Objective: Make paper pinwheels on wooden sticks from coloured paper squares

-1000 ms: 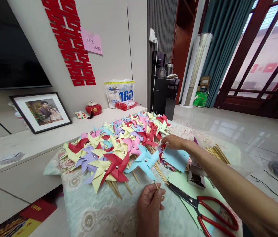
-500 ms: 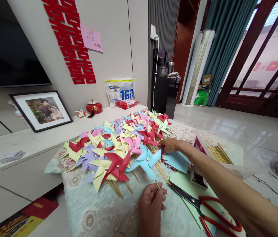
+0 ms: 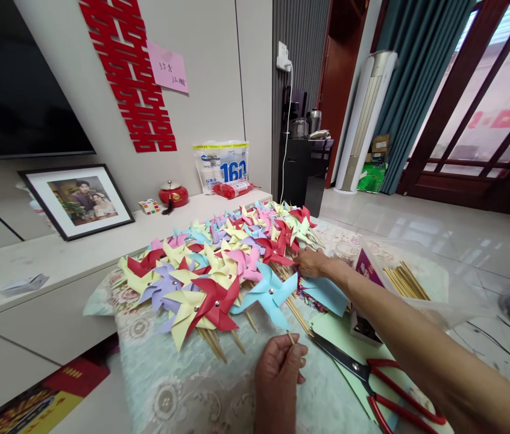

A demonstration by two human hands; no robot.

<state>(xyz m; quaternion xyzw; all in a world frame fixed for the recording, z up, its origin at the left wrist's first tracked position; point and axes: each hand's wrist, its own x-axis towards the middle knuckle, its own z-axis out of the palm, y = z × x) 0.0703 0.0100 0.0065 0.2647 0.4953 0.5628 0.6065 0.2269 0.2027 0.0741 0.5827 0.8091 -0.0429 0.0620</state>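
Note:
Low in the middle, my left hand [image 3: 277,364] pinches the lower end of a thin wooden stick that carries a light blue paper pinwheel [image 3: 270,292]. My right hand [image 3: 311,263] reaches across to the right edge of a dense heap of colourful pinwheels [image 3: 216,304], just above a stack of blue paper [image 3: 330,294]. Its fingertips are partly hidden by the pinwheels and some dark red bits, so what they touch cannot be made out. Red-handled scissors [image 3: 363,371] lie on green paper [image 3: 336,331] under my right forearm.
On the right sits a small open box [image 3: 363,328] with dark contents, near wooden sticks [image 3: 406,280] in a clear plastic bag. A flowered cloth [image 3: 192,398] covers the table. Behind it runs a white cabinet [image 3: 78,250] with a framed photo [image 3: 78,202].
Both hands stay nearly in the same place, and the left keeps hold of the blue pinwheel's stick. The view has shifted very slightly.

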